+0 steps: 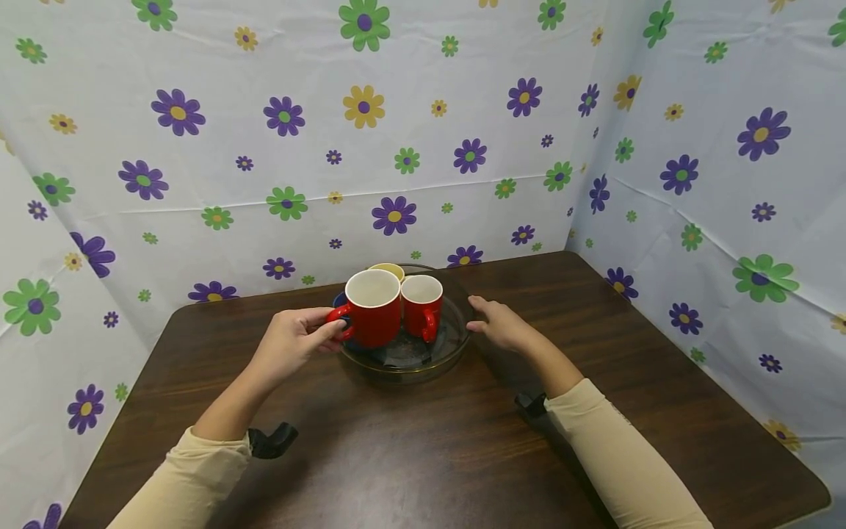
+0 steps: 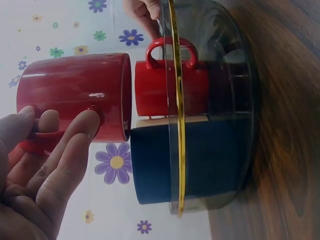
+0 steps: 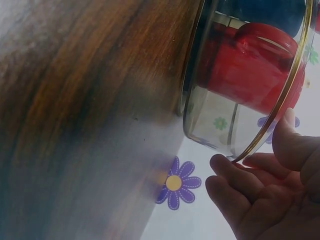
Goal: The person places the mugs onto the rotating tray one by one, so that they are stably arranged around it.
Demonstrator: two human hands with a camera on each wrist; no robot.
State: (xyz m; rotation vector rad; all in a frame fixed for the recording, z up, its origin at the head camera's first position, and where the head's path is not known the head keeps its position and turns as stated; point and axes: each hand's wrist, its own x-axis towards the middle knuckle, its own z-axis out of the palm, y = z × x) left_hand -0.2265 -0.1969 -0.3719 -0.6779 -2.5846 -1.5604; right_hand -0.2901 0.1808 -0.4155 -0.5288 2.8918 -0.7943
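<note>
My left hand (image 1: pixel 291 342) grips a large red mug (image 1: pixel 378 323) by its handle, with thumb and fingers about it. In the left wrist view that red mug (image 2: pixel 75 90) hangs just above the rim of the clear glass bowl (image 2: pixel 179 165). Inside the bowl stand a dark blue mug (image 2: pixel 152 165), a smaller red mug (image 1: pixel 421 308) and a yellow mug (image 1: pixel 390 269), mostly hidden behind the others. At the bowl's right side is my right hand (image 1: pixel 502 325), its thumb and fingers spread close to the gold-edged rim; firm contact cannot be made out.
The bowl rests towards the back of a dark wooden table (image 1: pixel 423 448). Flower-printed cloth (image 1: pixel 423 147) hangs behind and to the sides. A black strap piece (image 1: pixel 271 441) juts from the left wrist, and another (image 1: pixel 531 404) from the right.
</note>
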